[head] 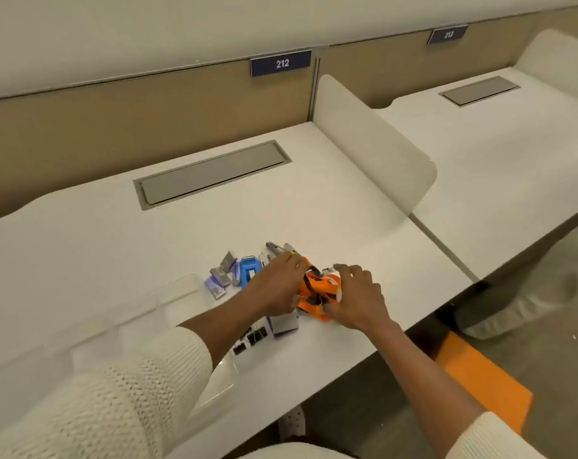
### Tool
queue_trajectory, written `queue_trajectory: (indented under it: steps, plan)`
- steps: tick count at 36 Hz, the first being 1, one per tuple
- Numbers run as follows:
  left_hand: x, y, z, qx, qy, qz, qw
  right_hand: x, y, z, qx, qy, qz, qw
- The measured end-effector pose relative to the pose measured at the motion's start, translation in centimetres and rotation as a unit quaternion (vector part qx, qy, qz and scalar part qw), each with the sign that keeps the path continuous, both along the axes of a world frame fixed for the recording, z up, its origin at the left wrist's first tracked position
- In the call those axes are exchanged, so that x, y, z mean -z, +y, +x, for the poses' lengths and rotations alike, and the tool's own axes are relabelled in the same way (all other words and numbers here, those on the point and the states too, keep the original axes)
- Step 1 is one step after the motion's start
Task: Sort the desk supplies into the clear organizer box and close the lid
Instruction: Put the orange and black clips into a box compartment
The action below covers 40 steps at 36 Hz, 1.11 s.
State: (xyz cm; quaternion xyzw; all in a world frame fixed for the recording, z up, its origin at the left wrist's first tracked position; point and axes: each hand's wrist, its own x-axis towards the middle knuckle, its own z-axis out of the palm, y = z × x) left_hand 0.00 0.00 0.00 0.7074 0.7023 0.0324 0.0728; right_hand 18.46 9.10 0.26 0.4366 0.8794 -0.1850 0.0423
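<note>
A pile of desk supplies lies near the front of the white desk (347,207). My left hand (277,286) and my right hand (357,299) both grip an orange bundle with black parts (315,291) between them. Left of it sit a blue item (249,271) and small purple staple boxes (219,279). A purple-edged box (284,323) and black binder clips (252,339) lie under my left wrist. Metal tools (277,250) poke out behind my left hand. The clear organizer box (168,303) stands open at the left; its edges are hard to make out.
A grey cable hatch (211,173) is set into the desk behind the pile. A rounded white divider (373,147) separates this desk from the one on the right. An orange floor patch (483,379) shows below the desk's front edge.
</note>
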Motion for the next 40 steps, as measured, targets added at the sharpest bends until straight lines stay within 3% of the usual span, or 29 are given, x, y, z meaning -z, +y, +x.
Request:
queue_trajectory:
  steps: [9, 21, 30, 40]
  plan:
    - [2.2, 1.9, 2.9, -0.013, -0.012, -0.057, 0.998, 4.1, 0.8, 0.7, -0.005, -0.031, -0.055, 0.998]
    - [1.9, 3.3, 5.1, -0.097, -0.150, -0.055, 0.982, 5.3, 1.2, -0.3, 0.067, 0.106, -0.062, 0.990]
    - [-2.5, 2.9, 4.3, -0.116, -0.218, 0.019, 0.969, 0.8, 1.2, 0.2, 0.060, 0.194, 0.011, 0.979]
    - [-7.2, 1.0, 2.9, -0.216, -0.311, 0.090, 0.921, -5.4, 0.2, -1.0, 0.022, 0.293, 0.059, 0.954]
